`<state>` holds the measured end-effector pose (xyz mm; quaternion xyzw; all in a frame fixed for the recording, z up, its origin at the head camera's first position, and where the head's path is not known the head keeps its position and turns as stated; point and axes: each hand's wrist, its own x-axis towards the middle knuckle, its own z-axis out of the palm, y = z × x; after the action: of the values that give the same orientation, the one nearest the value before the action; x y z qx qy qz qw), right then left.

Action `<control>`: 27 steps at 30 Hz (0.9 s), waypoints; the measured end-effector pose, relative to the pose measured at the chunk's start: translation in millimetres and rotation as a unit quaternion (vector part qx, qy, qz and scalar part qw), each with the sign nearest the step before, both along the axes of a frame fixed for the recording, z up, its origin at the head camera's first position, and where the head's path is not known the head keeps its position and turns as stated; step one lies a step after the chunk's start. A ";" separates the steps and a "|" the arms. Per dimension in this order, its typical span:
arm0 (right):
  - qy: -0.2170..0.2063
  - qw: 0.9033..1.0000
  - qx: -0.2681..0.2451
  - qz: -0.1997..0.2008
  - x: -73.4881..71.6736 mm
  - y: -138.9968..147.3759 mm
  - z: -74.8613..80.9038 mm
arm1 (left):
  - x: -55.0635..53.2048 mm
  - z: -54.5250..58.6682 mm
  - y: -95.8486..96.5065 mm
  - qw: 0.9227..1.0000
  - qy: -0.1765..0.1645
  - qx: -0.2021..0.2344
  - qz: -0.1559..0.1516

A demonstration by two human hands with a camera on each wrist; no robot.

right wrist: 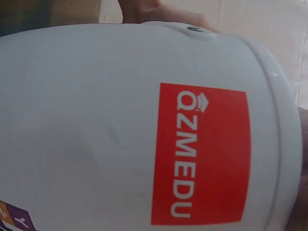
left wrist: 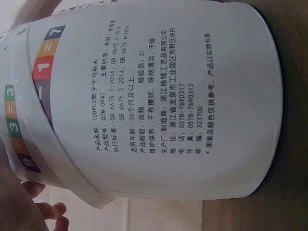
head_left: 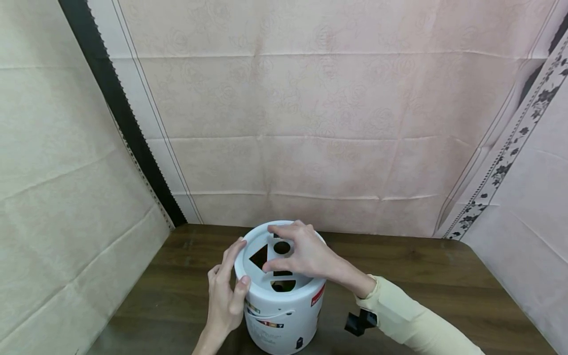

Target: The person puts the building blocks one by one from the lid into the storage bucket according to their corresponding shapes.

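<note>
A white lidded bucket (head_left: pixel 279 323) stands upright on the wooden table. Its recessed white lid (head_left: pixel 259 278) has several dark cutouts, among them a triangle and an oval. My left hand (head_left: pixel 226 291) rests against the bucket's left side, thumb and forefinger spread along the rim. My right hand (head_left: pixel 306 251) is over the lid, thumb and forefinger wide apart with nothing visible between them. A thin white handle (left wrist: pixel 62 159) hangs down the bucket's side in the left wrist view. The right wrist view shows a red QZMEDU label (right wrist: pixel 202 154) close up.
The brown wooden table (head_left: pixel 399 266) stretches out on both sides of the bucket. Behind it hangs a creased, pale patterned cloth (head_left: pixel 319 123), with more cloth walls at left and right. A black device (head_left: pixel 360 321) is strapped to the right wrist.
</note>
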<state>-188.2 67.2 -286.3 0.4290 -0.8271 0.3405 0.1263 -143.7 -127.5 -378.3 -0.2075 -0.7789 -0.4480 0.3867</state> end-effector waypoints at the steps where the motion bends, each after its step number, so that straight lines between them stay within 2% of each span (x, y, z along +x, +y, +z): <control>1: 0.000 1.000 -0.007 -0.008 0.7 2.3 0.5 | -0.1 -0.1 0.2 1.000 0.002 0.001 0.000; 9: -0.019 0.992 -0.105 -0.065 0.7 36.3 7.8 | -1.1 -0.6 1.1 1.000 0.009 0.012 -0.003; 12: -0.020 0.990 -0.111 -0.089 4.5 53.5 12.6 | -1.3 -1.1 1.0 1.000 0.010 0.015 -0.003; 19: -0.028 0.987 -0.098 -0.124 28.4 87.0 29.0 | -1.1 -1.5 1.0 1.000 0.005 0.017 -0.001; 22: -0.029 0.985 -0.103 -0.135 29.2 103.6 24.0 | -0.9 -1.6 1.1 1.000 0.004 0.018 0.001; 27: -0.021 0.979 -0.120 -0.165 27.0 131.5 6.4 | -1.2 -1.2 1.5 1.000 0.009 0.017 0.001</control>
<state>-161.2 198.6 -279.9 0.2609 -0.8419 0.4211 0.2138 -144.8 -125.9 -379.6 -0.2043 -0.7679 -0.4590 0.3973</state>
